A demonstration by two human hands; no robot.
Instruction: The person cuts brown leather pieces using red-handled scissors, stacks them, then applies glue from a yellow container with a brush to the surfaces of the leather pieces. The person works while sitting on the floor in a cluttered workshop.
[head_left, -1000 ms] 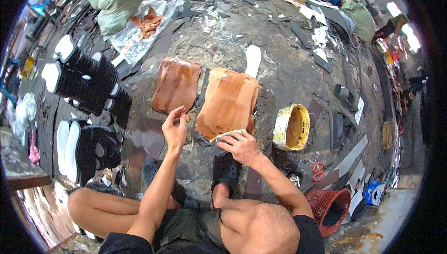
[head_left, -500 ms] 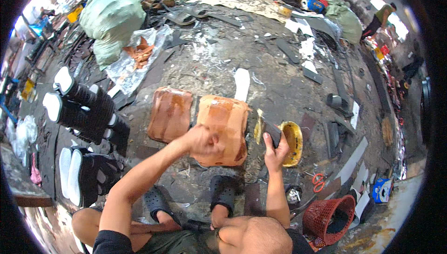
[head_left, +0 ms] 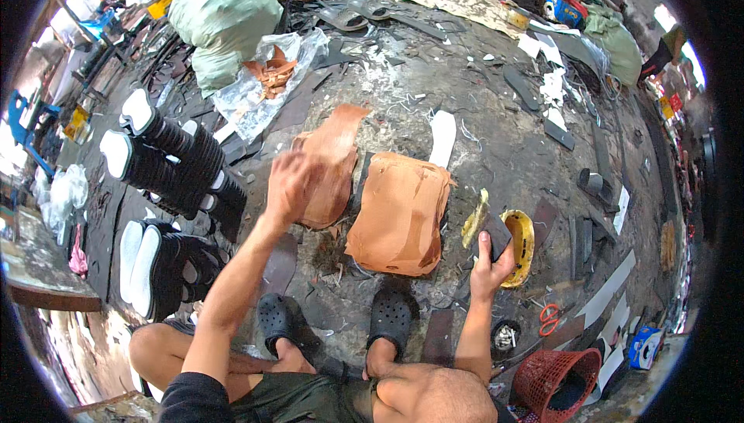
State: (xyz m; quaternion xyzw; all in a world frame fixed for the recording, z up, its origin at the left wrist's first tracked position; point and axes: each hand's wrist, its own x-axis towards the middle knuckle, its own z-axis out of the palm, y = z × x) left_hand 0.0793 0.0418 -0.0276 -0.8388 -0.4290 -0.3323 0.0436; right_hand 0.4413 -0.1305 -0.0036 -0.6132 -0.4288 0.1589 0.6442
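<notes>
The left hand (head_left: 288, 183) lies spread wide on a tan leather sheet (head_left: 332, 161) on the floor (head_left: 504, 136). Just beside it lies a second tan sheet (head_left: 401, 214). The right hand (head_left: 490, 262) is closed around a glue brush (head_left: 487, 225), held beside the yellow glue tin (head_left: 525, 246). Black boot soles (head_left: 167, 159) are stacked toward the floor's left edge.
</notes>
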